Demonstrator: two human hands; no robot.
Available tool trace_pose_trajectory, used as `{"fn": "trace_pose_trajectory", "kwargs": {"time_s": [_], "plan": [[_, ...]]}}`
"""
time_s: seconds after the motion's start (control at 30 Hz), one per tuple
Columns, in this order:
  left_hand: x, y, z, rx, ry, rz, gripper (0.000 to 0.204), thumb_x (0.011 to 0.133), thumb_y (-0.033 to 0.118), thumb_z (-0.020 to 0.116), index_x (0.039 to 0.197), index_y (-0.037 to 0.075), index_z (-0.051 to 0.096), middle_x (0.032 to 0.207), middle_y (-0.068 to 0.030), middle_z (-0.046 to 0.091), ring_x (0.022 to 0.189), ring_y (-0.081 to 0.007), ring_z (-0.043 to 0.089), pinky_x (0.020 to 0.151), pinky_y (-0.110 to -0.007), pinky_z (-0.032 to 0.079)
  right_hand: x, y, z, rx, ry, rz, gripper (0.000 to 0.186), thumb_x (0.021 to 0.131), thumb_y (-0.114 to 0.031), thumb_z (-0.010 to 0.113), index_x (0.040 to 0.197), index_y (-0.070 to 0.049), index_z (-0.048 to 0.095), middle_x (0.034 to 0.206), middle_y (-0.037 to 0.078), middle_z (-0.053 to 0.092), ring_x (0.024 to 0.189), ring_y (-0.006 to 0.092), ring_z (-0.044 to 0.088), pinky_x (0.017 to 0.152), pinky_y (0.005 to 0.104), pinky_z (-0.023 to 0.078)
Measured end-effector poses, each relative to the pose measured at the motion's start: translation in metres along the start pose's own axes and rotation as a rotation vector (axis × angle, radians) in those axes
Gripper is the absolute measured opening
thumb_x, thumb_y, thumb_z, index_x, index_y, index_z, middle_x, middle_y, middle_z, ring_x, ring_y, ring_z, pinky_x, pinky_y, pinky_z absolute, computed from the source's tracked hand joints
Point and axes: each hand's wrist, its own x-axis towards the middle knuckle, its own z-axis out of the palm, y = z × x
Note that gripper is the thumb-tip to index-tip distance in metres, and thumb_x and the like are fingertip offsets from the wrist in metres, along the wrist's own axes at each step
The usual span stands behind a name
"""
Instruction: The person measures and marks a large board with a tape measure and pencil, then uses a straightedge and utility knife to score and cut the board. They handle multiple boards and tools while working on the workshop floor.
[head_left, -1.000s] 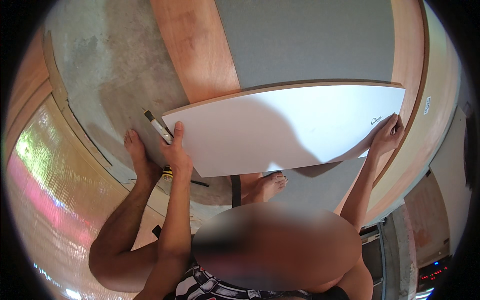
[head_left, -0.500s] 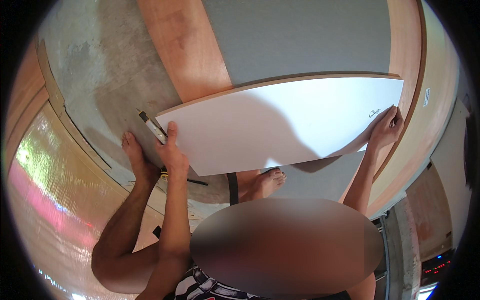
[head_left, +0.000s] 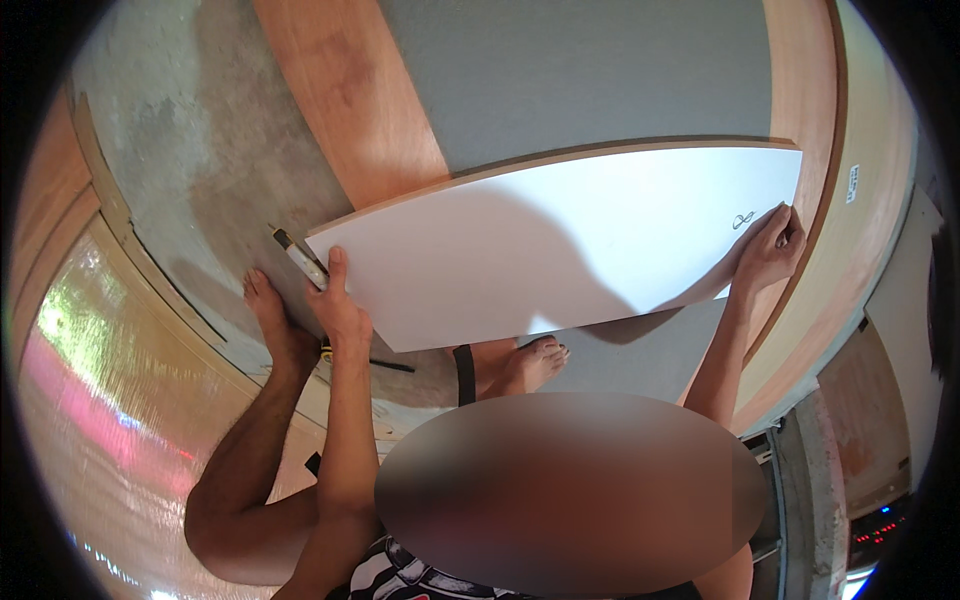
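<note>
A long white-faced board (head_left: 520, 240) with a brown edge is held tilted across in front of me. At its left end, my left hand (head_left: 342, 310) is closed on it, thumb flat on the white face and fingers hidden underneath. A slim white-and-black tool with a thin tip (head_left: 300, 258) juts out beside that hand, apparently kept in the same fingers; its kind is unclear. My right hand (head_left: 770, 250) grips the board's right end with bent fingers, close to a small handwritten mark on the white surface.
Under the board lie a grey panel (head_left: 590, 70) and a reddish wooden strip (head_left: 345, 90). A yellow-and-black object (head_left: 326, 352) and a thin black rod (head_left: 392, 366) rest on the floor by my left forearm. My bare feet flank the board's near side. Wooden panels (head_left: 850, 240) stand at right.
The board has shifted slightly up and left in the picture, both hands going with it. The grip of each hand looks the same.
</note>
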Motion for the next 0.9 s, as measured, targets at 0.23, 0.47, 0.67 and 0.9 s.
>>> {"fn": "trace_pose_trajectory", "kwargs": {"time_s": [0.23,0.47,0.67,0.9], "plan": [[0.000,-0.003,-0.003,-0.004,-0.022,0.001,0.051,0.092,0.023,0.079,0.130,-0.001,0.056,0.119,-0.0078,0.064,0.106,-0.0192,0.061,0.094,-0.035,0.050,-0.001,-0.002,0.001,0.040,0.022,0.012,0.034,0.103,-0.031,0.064,0.113,0.000,0.072,0.103,0.015,0.072,0.091,0.0221,0.071,0.077,0.0354,0.060],[0.005,-0.009,-0.010,0.027,0.038,-0.053,0.052,0.093,0.027,0.078,0.131,-0.002,0.056,0.122,-0.0094,0.064,0.108,-0.0213,0.061,0.095,-0.036,0.050,-0.003,-0.006,0.001,0.071,0.042,0.008,0.034,0.102,-0.029,0.065,0.112,0.004,0.070,0.103,0.016,0.070,0.094,0.0260,0.068,0.082,0.0362,0.055],[0.001,-0.008,-0.005,0.025,0.001,-0.010,0.057,0.095,0.029,0.076,0.135,-0.003,0.052,0.128,-0.0132,0.061,0.112,-0.0226,0.061,0.098,-0.037,0.049,-0.002,-0.009,-0.003,0.071,-0.024,0.100,0.032,0.104,-0.030,0.062,0.112,0.001,0.070,0.105,0.014,0.068,0.095,0.0239,0.066,0.083,0.0370,0.054],[-0.001,-0.008,0.000,0.035,-0.003,0.033,0.063,0.095,0.030,0.076,0.140,-0.004,0.049,0.132,-0.0155,0.059,0.115,-0.0242,0.060,0.098,-0.038,0.050,-0.001,-0.011,-0.001,0.084,0.000,0.118,0.032,0.103,-0.029,0.063,0.113,0.001,0.071,0.104,0.014,0.067,0.096,0.0236,0.065,0.083,0.0369,0.054]]}}
